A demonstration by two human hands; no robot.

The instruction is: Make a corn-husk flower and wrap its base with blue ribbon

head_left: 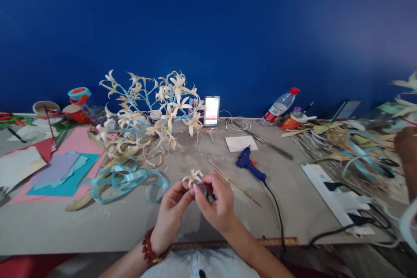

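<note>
Forearms (257,252), cut off below; left hand (174,204) and right hand (216,202) pinch one cream-petalled flower (193,176), base hidden by fingers (202,200).

L forearm (125,258) runs in from near L, R forearm (254,245) from near R, both angled fwd & inward. L hand (176,203) & R hand (216,202) close tog. approx. ctr, ea. w/ thumb & index in a pinch; R fingers curled.
</note>
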